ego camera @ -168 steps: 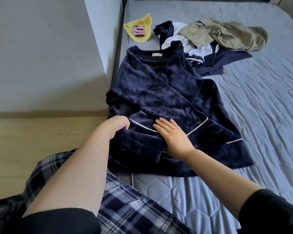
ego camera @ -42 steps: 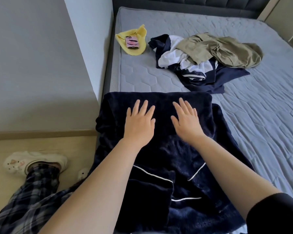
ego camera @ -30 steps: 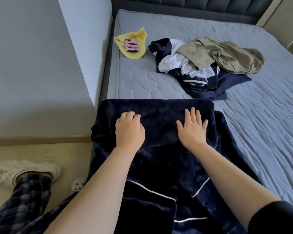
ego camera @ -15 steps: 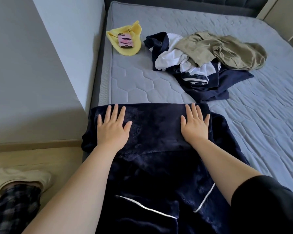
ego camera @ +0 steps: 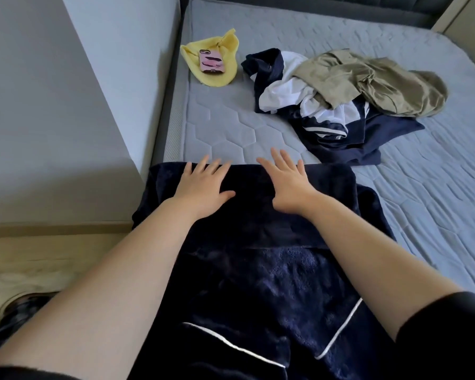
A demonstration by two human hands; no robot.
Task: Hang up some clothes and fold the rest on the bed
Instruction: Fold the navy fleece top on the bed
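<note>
A grey quilted mattress (ego camera: 231,127) fills the head view, its left edge running along a pale grey wall (ego camera: 52,105) above a light wooden floor (ego camera: 39,256). The dark navy plush garment with white piping (ego camera: 258,270) lies at the near left corner of the mattress, its far part doubled back into a straight fold. Its near end runs out of sight below the frame. The left hand (ego camera: 203,185) and right hand (ego camera: 288,187) lie palm down, side by side on that fold. Their fingers are straight and spread, gripping nothing, and the fingertips reach the fold's far edge. The step looks like flattening the fold. To do it well, the palms should probably sweep from the middle out toward both side edges, because thick pile tends to spring up and trap air. Pressing along the crease should keep it parallel to the mattress's near edge. The layer beneath should be squared up before the next fold. Toward the far side, well apart, lies an unfolded heap of olive, white and navy clothes (ego camera: 340,86). At the far left edge a pink-cased phone (ego camera: 211,61) rests on a yellow cloth (ego camera: 217,79).
</note>
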